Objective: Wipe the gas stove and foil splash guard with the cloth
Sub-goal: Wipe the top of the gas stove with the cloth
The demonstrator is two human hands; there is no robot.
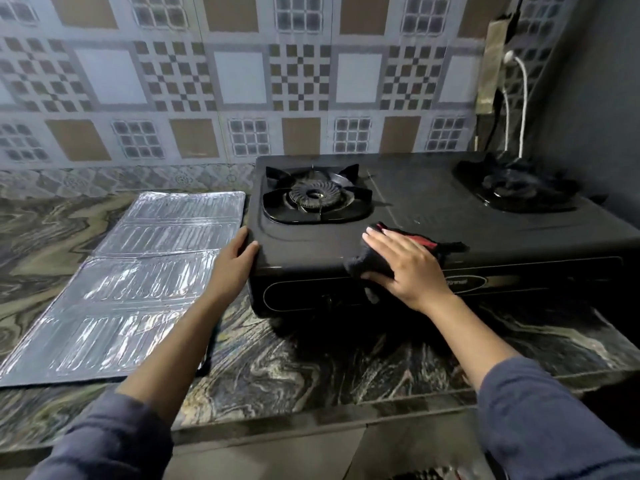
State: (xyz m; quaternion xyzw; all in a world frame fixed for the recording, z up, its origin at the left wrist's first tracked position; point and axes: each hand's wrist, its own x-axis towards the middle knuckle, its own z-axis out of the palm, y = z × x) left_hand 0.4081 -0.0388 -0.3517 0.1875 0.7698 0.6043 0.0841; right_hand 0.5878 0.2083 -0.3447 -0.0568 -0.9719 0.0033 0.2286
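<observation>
Black, seemingly matte gas stove [433,216]

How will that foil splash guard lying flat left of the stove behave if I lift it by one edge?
The foil splash guard will probably flop and fold: creases split it into panels. It looks thin and embossed, so likely very light, easily dented or creased. On the smooth marbled counter it may slide rather than stay put when wiped.

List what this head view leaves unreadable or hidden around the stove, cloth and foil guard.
- Cloth: mostly covered by the right hand.
- Stove knobs: front panel too dark, partly behind that hand.
- Brand badge: too small and blurred to read.
- Right burner: in shadow, detail lost.
- Foil splash guard: near corner behind the left forearm.
</observation>
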